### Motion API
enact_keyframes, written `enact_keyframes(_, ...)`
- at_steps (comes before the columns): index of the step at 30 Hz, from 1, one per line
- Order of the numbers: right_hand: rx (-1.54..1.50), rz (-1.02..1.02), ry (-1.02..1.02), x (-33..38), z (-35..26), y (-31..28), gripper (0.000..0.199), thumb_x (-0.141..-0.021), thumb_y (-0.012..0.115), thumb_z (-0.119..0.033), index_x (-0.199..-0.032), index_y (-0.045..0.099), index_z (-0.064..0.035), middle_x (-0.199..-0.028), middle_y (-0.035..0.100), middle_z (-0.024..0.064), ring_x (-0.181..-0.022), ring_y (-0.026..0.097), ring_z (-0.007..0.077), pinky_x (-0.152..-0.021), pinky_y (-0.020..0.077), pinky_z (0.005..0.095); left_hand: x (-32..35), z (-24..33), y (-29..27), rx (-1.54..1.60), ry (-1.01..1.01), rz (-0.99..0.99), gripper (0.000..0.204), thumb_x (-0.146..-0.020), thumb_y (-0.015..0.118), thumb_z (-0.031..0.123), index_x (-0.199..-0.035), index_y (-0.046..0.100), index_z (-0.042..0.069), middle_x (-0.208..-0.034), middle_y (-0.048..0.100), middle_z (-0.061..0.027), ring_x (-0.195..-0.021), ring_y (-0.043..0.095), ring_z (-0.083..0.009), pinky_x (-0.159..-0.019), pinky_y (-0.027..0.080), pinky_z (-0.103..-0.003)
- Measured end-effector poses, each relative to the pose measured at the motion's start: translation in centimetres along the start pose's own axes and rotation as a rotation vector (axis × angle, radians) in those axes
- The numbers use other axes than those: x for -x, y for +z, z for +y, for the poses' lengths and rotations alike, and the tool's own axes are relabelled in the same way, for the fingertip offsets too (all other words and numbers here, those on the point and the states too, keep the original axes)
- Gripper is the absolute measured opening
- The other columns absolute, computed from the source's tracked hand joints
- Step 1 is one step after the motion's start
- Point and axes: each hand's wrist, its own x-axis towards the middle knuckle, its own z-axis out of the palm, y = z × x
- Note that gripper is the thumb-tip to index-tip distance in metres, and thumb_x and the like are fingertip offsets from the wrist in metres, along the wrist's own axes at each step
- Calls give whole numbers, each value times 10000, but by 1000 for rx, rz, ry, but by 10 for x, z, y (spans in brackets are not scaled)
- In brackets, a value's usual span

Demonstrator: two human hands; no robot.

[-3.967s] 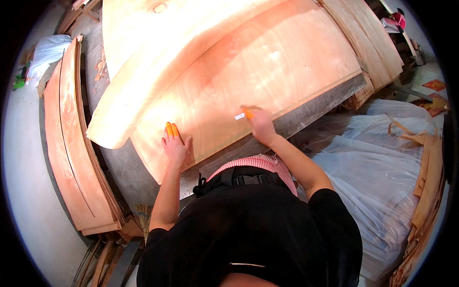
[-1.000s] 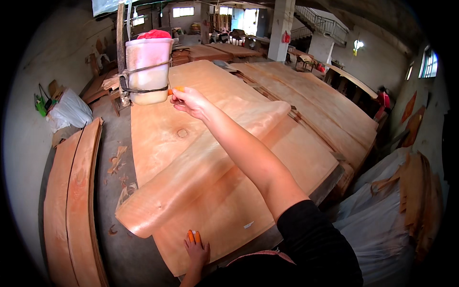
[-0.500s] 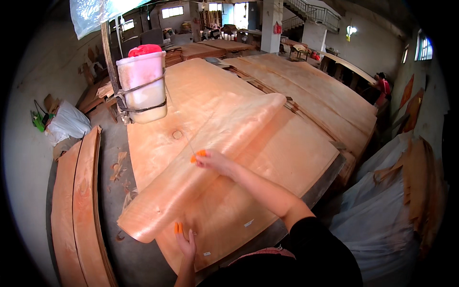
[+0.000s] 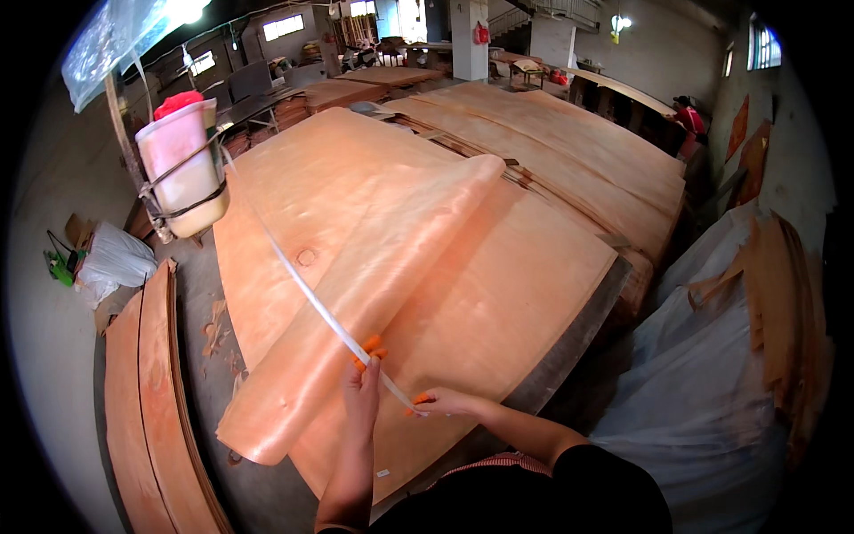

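A white strip of tape (image 4: 311, 296) runs taut from the tub, slanting down over the rolled-back wood veneer sheet (image 4: 374, 258). My left hand (image 4: 362, 387), with orange finger covers, is closed on the strip beside the roll. My right hand (image 4: 442, 402), also with orange covers, pinches the strip near its lower end, nearer to me. Beneath both hands lies a flat veneer sheet (image 4: 498, 311), with a small white tape piece (image 4: 382, 473) stuck near its front edge. The rolled part stretches diagonally across the stack.
A pinkish-white tub (image 4: 182, 169) with red cloth on top is strapped to a post (image 4: 120, 125) at upper left. Narrow veneer stacks (image 4: 156, 392) lie at left. Plastic-covered sheets (image 4: 694, 356) stand at right. Another person (image 4: 689, 120) is at the far right.
My right hand has drawn the strip down and toward me. My left hand has risen from the sheet and closed on the strip. The view has shifted slightly right.
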Motion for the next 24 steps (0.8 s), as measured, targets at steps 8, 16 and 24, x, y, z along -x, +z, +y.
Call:
enact_keyframes(8, 76, 534, -430, 26, -47, -32, 466, -908, 494, -221, -1318, 373, -36, -1208, 506, 88, -1084, 483, 150, -920, 387, 283, 17, 13, 22, -92, 246, -19, 220, -901, 480, 89, -1064, 584, -17, -1215, 531, -115, -1102, 482, -175, -910, 392, -308)
enact_keyframes(16, 59, 272, -338, 48, -155, 27, 226, -927, 462, -228, -994, 555, -34, -895, 595, 19, -846, 538, 93, -752, 422, 257, 15, 9, 23, 221, -14, -54, 345, -915, 475, 167, -1204, 487, -20, -1157, 554, -113, -713, 563, -103, -499, 401, -209)
enact_keyframes(24, -65, 424, -636, 36, -145, 56, 136, -906, 480, -118, -855, 567, -26, -682, 577, 35, -629, 541, 98, -587, 433, 234, 29, 22, 23, 267, -35, 32, 407, -934, 433, 234, -1221, 456, -54, -1081, 559, -104, -690, 548, -109, -515, 400, -206)
